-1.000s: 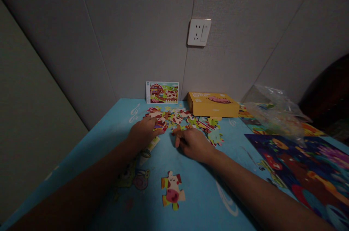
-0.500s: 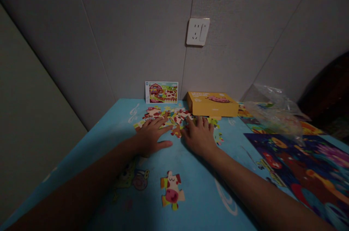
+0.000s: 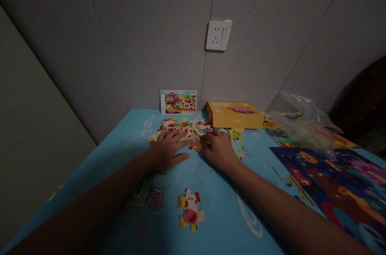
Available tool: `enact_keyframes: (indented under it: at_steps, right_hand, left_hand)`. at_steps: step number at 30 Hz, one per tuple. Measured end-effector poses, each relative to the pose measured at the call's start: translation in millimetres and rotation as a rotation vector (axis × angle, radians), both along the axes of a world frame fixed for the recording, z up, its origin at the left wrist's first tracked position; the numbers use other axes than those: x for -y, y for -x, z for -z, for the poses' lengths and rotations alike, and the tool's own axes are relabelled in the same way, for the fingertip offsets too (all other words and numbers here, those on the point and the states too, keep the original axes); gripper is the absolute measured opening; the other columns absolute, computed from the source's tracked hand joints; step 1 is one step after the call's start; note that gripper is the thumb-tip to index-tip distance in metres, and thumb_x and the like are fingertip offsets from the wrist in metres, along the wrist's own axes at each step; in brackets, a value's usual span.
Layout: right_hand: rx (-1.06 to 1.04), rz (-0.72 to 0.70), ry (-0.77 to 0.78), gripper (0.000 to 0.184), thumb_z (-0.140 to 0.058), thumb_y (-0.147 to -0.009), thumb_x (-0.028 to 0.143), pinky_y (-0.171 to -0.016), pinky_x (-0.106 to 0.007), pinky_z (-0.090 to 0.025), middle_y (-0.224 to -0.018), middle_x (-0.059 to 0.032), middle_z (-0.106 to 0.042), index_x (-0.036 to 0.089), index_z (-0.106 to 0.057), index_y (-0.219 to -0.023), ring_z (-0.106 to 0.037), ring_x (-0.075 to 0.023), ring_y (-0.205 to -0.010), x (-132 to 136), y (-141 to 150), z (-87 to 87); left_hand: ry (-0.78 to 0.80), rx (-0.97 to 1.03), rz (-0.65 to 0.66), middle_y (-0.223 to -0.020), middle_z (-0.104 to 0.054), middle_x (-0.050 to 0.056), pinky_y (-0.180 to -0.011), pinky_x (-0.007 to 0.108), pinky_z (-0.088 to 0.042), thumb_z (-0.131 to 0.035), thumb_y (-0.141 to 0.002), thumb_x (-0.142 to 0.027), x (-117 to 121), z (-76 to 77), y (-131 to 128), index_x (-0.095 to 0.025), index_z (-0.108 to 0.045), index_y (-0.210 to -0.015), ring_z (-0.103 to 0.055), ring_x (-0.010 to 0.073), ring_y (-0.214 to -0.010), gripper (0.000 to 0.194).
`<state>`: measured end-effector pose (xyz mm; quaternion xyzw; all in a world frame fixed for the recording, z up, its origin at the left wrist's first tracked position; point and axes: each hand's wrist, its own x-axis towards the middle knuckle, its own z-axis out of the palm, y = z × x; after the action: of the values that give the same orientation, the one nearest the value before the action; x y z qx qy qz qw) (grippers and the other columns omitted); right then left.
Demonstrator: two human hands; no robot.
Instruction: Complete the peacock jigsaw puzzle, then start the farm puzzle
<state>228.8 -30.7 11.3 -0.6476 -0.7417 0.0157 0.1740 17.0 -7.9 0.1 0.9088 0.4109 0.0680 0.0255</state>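
Observation:
A heap of loose jigsaw puzzle pieces in red, white, green and yellow lies toward the back of the table. My left hand rests palm down on the left side of the heap, fingers spread and thumb pointing right. On the right side, my right hand has its fingers bent, with thumb and forefinger drawn together on a puzzle piece that is mostly hidden. Nearer to me, apart from the heap, lies a small joined section with a cow's face.
A farm picture card leans on the wall, left of a yellow box. A clear plastic bag and a dark blue picture sheet lie at right. Light blue printed cloth covers the table. A socket is above.
My right hand's fingers have curled in and drawn back slightly, with the forefinger closer to the thumb. My left hand stays nearly in place. The cow section has not moved.

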Motion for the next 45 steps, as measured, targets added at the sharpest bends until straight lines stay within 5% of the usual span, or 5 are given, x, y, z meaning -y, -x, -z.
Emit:
enact_keyframes:
  at_steps: [17,29,34,40,45]
  right_hand:
    - [0.092,-0.026,0.025,0.042,-0.039,-0.093,0.046,-0.095,-0.051,-0.033,-0.138,-0.0056,-0.053,0.028,-0.063,-0.123,-0.045,-0.0339,-0.118,-19,-13,4.1]
    - [0.035,-0.204,0.022,0.037,-0.050,-0.091,0.040,-0.098,-0.041,-0.034,-0.120,-0.0120,-0.058,0.018,-0.065,-0.117,-0.049,-0.0257,-0.114,-16,-12,-0.3]
    - [-0.022,-0.332,0.008,0.031,-0.049,-0.092,0.032,-0.100,-0.040,-0.032,-0.116,-0.0083,-0.061,0.021,-0.065,-0.116,-0.051,-0.0227,-0.112,-12,-7,-1.6]
    - [0.021,0.087,-0.024,0.041,-0.048,-0.090,0.044,-0.101,-0.056,-0.027,-0.127,-0.0146,-0.055,0.025,-0.063,-0.123,-0.046,-0.0347,-0.118,-10,-5,0.2]
    - [0.087,0.008,0.033,0.053,-0.038,-0.094,0.050,-0.103,-0.064,-0.021,-0.142,-0.0181,-0.045,0.022,-0.048,-0.139,-0.035,-0.0397,-0.131,-6,-3,6.8]
  left_hand:
    - [-0.095,0.088,-0.588,-0.147,-0.043,0.013,-0.103,0.065,-0.028,-0.045,-0.089,-0.054,-17,10.1,5,-0.028,-0.055,-0.133,-0.032,0.0419,-0.135,0.052]
    - [-0.033,0.172,0.220,-0.152,-0.038,0.006,-0.113,0.057,-0.025,-0.060,-0.085,-0.045,-1,-1.8,0,-0.031,-0.049,-0.138,-0.029,0.0321,-0.141,0.056]
    - [-0.014,0.097,0.020,-0.151,-0.040,0.005,-0.109,0.068,-0.019,-0.055,-0.088,-0.047,-2,0.9,1,-0.035,-0.053,-0.133,-0.033,0.0332,-0.139,0.046]
    - [-0.065,0.090,-0.202,-0.149,-0.042,0.007,-0.106,0.068,-0.022,-0.053,-0.089,-0.049,-6,0.3,2,-0.035,-0.058,-0.127,-0.038,0.0333,-0.136,0.041]
    - [-0.091,0.086,-0.228,-0.153,-0.036,0.009,-0.106,0.067,-0.024,-0.053,-0.087,-0.054,-5,0.5,1,-0.033,-0.050,-0.136,-0.036,0.0353,-0.136,0.054]
